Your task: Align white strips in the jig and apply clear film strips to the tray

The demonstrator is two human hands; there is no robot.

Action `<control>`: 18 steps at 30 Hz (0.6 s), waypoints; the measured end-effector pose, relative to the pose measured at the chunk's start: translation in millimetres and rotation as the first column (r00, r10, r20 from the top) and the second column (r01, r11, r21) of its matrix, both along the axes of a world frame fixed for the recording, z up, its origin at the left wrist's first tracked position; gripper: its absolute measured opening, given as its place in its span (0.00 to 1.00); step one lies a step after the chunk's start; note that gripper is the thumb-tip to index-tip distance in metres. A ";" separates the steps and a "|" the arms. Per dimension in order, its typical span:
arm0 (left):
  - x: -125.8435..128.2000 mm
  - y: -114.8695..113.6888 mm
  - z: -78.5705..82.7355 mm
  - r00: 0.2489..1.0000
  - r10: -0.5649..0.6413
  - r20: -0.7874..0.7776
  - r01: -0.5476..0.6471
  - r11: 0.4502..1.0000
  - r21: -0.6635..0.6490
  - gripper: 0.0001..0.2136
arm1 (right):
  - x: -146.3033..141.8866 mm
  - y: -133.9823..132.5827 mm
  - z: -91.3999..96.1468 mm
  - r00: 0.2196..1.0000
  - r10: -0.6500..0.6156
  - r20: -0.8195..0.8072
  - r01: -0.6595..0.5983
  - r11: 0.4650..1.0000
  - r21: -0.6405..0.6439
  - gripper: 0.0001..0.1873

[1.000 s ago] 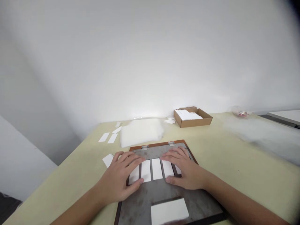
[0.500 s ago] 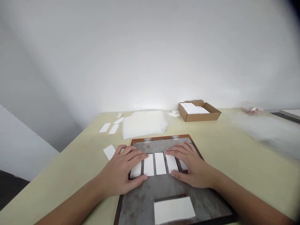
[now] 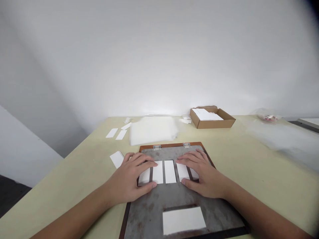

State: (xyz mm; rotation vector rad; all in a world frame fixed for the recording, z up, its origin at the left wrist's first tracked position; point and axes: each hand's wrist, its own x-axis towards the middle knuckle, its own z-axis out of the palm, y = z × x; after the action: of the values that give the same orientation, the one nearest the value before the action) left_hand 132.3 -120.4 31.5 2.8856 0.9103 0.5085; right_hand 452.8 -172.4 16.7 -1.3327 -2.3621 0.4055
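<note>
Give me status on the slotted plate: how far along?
Done: the row of narrow slots in the plate shows white strips, and the large lower window holds a white card. In hand: left hand and right hand lie flat, open, on the outer strips. Left: loose strips and a box of white pieces sit on the table.

Hands on plate (image 3: pixel 174 202) (table's (image 3: pixel 249 159) near edge), box (image 3: pixel 211 118) behind

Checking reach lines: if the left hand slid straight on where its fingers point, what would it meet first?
The left hand points forward-right over the grey plate; first come the middle white strips, then likely the right hand. Depth is uncertain.
</note>
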 end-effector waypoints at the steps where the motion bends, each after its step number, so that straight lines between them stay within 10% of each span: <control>1: 0.1 -0.1 -0.8 1.000 0.004 0.005 -0.004 1.000 0.001 0.18 | 0.0 0.0 0.2 1.000 0.000 -0.001 0.000 1.000 0.002 0.30; 18: 1.3 -1.1 -5.0 1.000 -0.012 0.024 0.011 1.000 0.025 0.18 | 1.0 0.9 -2.7 1.000 -0.021 -0.020 0.021 1.000 -0.006 0.31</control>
State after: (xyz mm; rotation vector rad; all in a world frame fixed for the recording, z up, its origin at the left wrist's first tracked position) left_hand 133.6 -121.6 26.5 2.8987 0.8898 0.5558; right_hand 453.8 -171.4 13.9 -1.3485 -2.3307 0.4182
